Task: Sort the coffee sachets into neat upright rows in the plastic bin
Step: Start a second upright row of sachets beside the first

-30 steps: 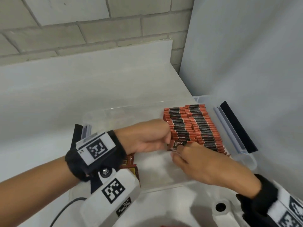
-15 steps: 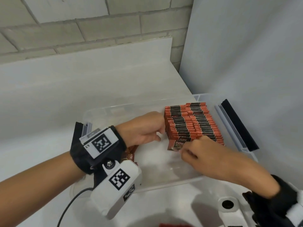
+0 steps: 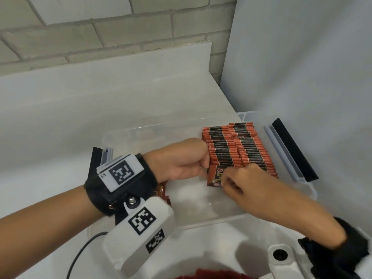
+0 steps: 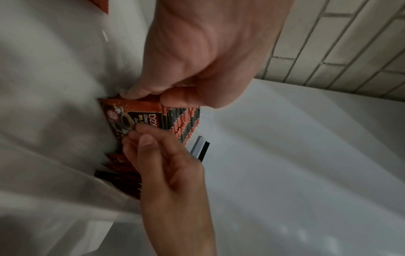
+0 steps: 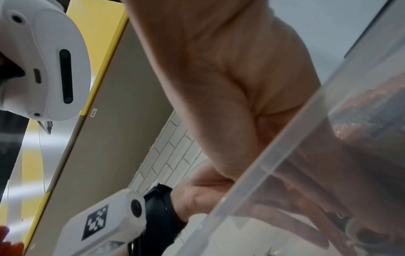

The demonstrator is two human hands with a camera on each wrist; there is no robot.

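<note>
A clear plastic bin [image 3: 201, 222] holds two upright rows of red-and-black coffee sachets [image 3: 237, 146] along its right side. The front sachet [image 3: 214, 175] leans against the near end of the left row, its printed face toward me. My left hand [image 3: 189, 160] is curled at the sachet's left edge, thumb and fingertip pinching it [image 4: 131, 112]. My right hand [image 3: 241, 184] has its curled fingertips [image 4: 137, 129] on the sachet's face and right side. Loose sachets [image 3: 163, 190] lie in the bin under my left wrist.
Grey-and-black lid latches stick out at the bin's right end [image 3: 291, 152] and left end [image 3: 100, 158]. The bin stands on a white surface in a corner, with a brick wall [image 3: 120, 27] behind and a white panel [image 3: 302, 67] to the right. In the right wrist view, the bin's near wall [image 5: 285, 173] crosses in front of my right hand.
The front sachet has come up against the end of the left row and shows more of its face. Both hands have stayed at it, the right shifting slightly right.
</note>
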